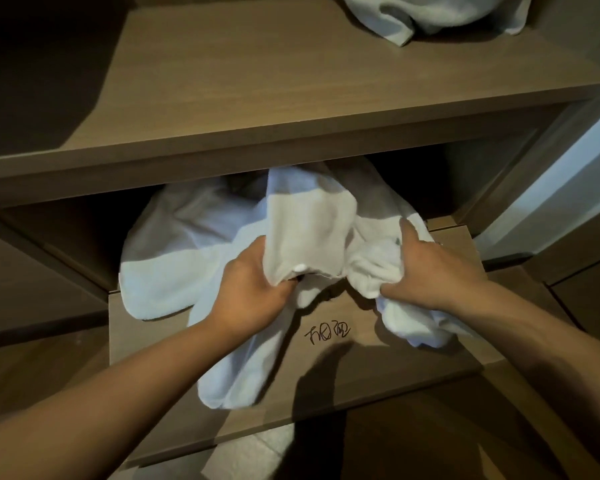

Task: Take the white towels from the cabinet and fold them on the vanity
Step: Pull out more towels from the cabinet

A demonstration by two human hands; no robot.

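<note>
White crumpled cotton towels [201, 244] lay heaped on the brown wooden cabinet's lower pull-out shelf [388, 358], each bunch clenched in curled fingers by the left hand [253, 289] and right hand [433, 268], evidently to drag them out.

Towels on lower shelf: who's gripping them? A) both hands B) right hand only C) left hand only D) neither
A: the left hand and right hand each grip bunched cloth of the towels on the lower shelf.

Left hand [253, 289] and right hand [433, 268], both fists clenched
</note>
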